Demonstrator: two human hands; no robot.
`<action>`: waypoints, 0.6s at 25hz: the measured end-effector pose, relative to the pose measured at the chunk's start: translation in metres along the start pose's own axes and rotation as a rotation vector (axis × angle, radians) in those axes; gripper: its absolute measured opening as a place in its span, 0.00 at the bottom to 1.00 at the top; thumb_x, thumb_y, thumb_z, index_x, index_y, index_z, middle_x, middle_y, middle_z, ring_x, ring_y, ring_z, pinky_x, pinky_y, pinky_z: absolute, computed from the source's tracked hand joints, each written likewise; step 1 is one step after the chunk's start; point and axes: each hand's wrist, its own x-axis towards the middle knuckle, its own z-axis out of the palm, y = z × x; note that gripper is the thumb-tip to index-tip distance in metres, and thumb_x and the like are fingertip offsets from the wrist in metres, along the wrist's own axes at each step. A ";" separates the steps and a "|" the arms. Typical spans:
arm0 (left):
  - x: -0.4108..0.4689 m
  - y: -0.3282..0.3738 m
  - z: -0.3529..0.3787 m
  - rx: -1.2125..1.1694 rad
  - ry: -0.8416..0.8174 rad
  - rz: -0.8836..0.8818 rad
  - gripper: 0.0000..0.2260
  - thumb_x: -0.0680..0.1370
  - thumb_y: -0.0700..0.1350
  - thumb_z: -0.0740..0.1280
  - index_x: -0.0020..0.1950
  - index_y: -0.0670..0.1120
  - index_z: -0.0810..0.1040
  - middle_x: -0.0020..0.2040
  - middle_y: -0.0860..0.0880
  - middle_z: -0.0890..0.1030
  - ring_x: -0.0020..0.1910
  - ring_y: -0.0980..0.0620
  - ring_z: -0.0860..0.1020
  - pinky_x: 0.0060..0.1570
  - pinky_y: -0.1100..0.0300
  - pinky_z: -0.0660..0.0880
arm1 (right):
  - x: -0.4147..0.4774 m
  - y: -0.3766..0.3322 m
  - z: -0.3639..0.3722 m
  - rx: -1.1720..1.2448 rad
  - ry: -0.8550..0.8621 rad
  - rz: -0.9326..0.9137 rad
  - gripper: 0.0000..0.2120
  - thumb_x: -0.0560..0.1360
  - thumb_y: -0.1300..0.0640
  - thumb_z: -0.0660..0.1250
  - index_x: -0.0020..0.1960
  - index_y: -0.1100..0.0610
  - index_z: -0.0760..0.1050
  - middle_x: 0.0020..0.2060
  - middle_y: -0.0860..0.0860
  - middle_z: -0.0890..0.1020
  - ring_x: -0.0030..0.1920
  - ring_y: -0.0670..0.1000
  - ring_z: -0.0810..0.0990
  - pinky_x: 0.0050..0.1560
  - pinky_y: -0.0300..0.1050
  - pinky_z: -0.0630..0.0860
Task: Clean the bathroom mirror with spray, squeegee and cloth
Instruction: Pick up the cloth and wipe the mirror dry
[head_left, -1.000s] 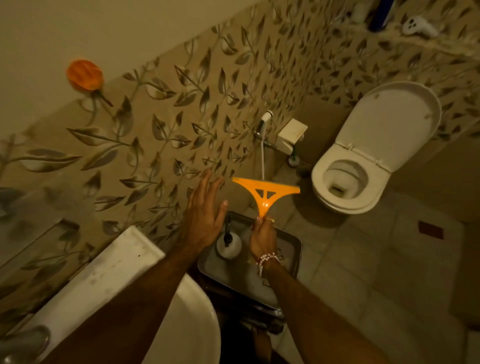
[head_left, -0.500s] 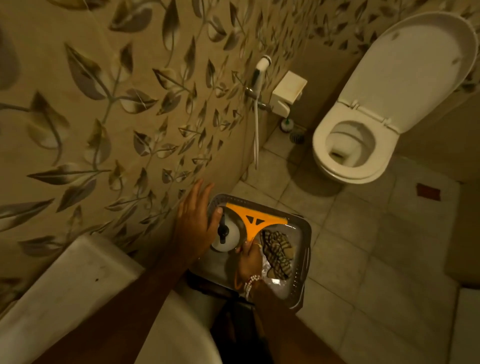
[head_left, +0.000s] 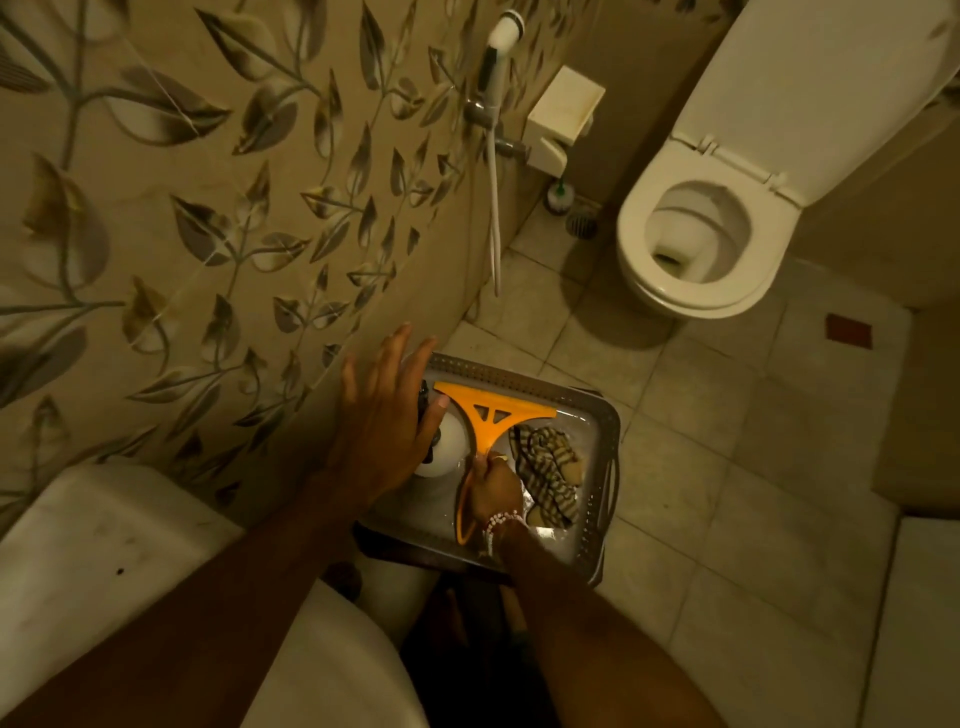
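An orange squeegee (head_left: 493, 415) lies low inside a grey perforated tray (head_left: 605, 467), its blade toward the far side. My right hand (head_left: 493, 488) grips its handle. A striped cloth (head_left: 548, 467) is bunched in the tray to the right of the squeegee. A white spray bottle (head_left: 447, 452) with a dark nozzle stands at the tray's left, partly hidden by my left hand (head_left: 382, 421), which hovers over it with straight, spread fingers. No mirror is in view.
A leaf-patterned tiled wall (head_left: 208, 234) runs along the left. The white sink (head_left: 130, 545) is at the bottom left. An open toilet (head_left: 696, 234), a hand shower (head_left: 498, 36), a white wall holder (head_left: 563, 111) and a floor drain (head_left: 581, 224) lie beyond the tray on the tiled floor.
My right hand has lowered the squeegee from above the tray down into it. The view has tilted downward; my left hand stays spread over the spray bottle.
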 end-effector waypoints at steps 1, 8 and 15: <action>0.000 0.001 0.000 0.000 0.006 0.012 0.29 0.82 0.61 0.52 0.80 0.49 0.64 0.81 0.42 0.63 0.78 0.39 0.66 0.72 0.30 0.61 | -0.002 0.000 -0.006 -0.070 0.021 -0.016 0.20 0.85 0.47 0.52 0.55 0.58 0.77 0.48 0.56 0.83 0.52 0.59 0.81 0.51 0.47 0.74; -0.003 0.008 0.008 -0.043 0.053 0.025 0.27 0.82 0.60 0.54 0.80 0.51 0.62 0.82 0.43 0.62 0.78 0.40 0.66 0.72 0.28 0.60 | -0.003 0.015 -0.050 -0.628 0.353 -0.315 0.24 0.75 0.43 0.62 0.66 0.54 0.71 0.63 0.57 0.75 0.64 0.61 0.74 0.64 0.60 0.69; -0.005 0.016 -0.001 -0.139 0.073 -0.011 0.26 0.83 0.59 0.53 0.79 0.50 0.65 0.82 0.45 0.61 0.78 0.42 0.65 0.74 0.30 0.57 | 0.010 0.027 -0.069 -0.670 0.141 -0.127 0.25 0.80 0.53 0.63 0.75 0.55 0.64 0.72 0.58 0.68 0.69 0.61 0.70 0.69 0.61 0.69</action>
